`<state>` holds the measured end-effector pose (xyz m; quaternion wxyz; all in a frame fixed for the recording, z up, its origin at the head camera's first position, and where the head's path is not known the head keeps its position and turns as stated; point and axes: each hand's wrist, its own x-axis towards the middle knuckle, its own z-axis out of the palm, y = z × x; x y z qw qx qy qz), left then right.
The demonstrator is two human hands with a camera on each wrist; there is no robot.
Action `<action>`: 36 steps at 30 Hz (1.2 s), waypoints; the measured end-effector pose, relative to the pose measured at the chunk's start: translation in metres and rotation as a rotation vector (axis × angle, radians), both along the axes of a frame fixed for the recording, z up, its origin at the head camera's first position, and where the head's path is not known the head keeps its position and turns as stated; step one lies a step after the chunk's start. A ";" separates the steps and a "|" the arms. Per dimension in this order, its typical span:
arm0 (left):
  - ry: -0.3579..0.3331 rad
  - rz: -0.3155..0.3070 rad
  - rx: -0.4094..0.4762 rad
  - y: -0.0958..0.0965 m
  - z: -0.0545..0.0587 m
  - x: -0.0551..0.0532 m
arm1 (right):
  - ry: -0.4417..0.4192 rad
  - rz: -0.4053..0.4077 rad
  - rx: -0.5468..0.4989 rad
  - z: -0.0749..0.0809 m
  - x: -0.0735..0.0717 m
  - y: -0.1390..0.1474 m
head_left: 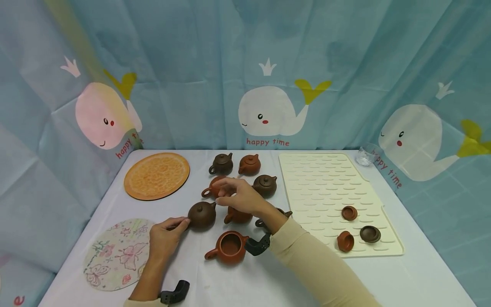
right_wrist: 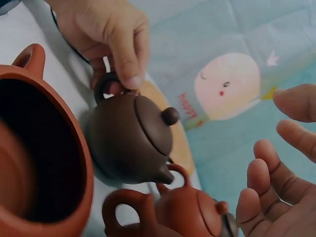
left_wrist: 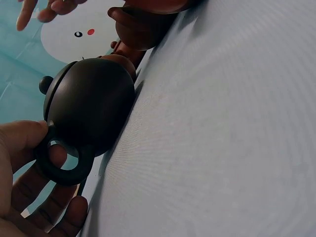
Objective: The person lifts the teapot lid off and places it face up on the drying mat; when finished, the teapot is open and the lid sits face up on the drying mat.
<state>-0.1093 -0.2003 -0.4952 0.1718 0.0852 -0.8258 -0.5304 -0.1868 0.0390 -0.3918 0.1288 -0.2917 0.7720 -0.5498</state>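
My left hand (head_left: 163,236) pinches the loop handle (left_wrist: 66,173) of a dark brown teapot (head_left: 202,216); its knobbed lid is on, and the pot stands upright on the cloth. Over the group of teapots hovers my right hand (head_left: 245,200), fingers apart and holding nothing in the right wrist view. Below it sits a reddish-brown teapot (head_left: 238,215), partly covered by the hand. Another reddish teapot (head_left: 216,187) lies just beyond the fingers. Nearer to me stands a lidless reddish-brown teapot (head_left: 232,259). My right wrist partly hides a dark teapot (head_left: 261,222).
Farther back stand dark teapots (head_left: 222,165) and a reddish one (head_left: 250,165). On the cream mat (head_left: 314,183) at right lie two reddish lids (head_left: 349,213) and a dark lid (head_left: 370,234). A clear glass (head_left: 366,155), a pizza-patterned round mat (head_left: 157,175) and a butterfly mat (head_left: 115,256) edge the table.
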 end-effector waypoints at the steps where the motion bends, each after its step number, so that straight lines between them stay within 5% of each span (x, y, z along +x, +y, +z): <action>1: 0.001 0.002 -0.003 0.000 0.000 0.000 | 0.002 0.010 -0.001 -0.002 -0.001 -0.003; 16: 0.015 -0.001 -0.007 -0.001 -0.001 0.000 | -0.056 0.003 0.100 -0.022 -0.009 -0.030; 36: 0.066 -0.017 0.020 -0.001 -0.002 -0.001 | 0.171 0.033 0.496 -0.030 -0.007 -0.063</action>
